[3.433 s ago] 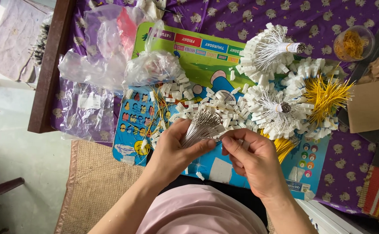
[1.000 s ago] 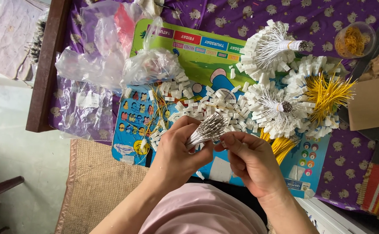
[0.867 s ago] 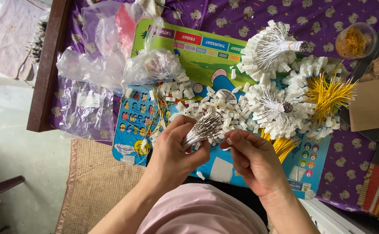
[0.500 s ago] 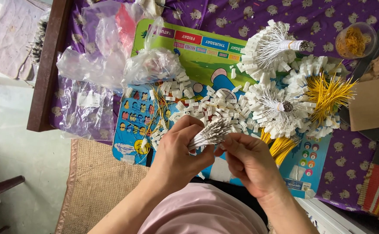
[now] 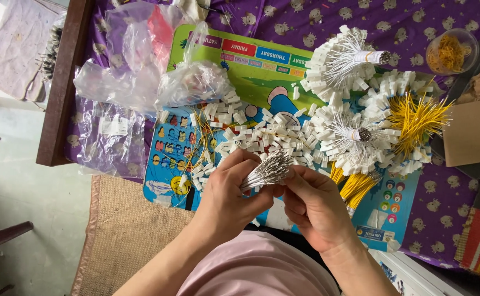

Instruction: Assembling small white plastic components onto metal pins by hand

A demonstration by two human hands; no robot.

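Low in the middle of the frame, the left hand (image 5: pixel 226 192) is curled tight around a bundle of thin white wires (image 5: pixel 264 170), the metal-tipped ends fanning up and to the right out of the fist; the right hand (image 5: pixel 311 203) sits just beside it, its fingers (image 5: pixel 300 178) bent in and touching the bundle's tips, though whether it pinches a single wire there I cannot tell. Both hands hover over a bright children's mat (image 5: pixel 251 71) in green and blue, which lies on a purple patterned cloth (image 5: pixel 415 16). Just above the hands a loose heap of small white plugs (image 5: pixel 262 134) is spread across the mat; to the right of it lie tied fans of white wires (image 5: pixel 349 137), another fan (image 5: pixel 341 57) toward the upper right, and a spray of yellow wires (image 5: pixel 415 118) beside them. Crumpled clear plastic bags (image 5: pixel 136 66) fill the upper left; a small clear cup (image 5: pixel 451 52) of yellow bits stands in the upper right corner; a woven brown mat (image 5: pixel 125 235) shows at the lower left.
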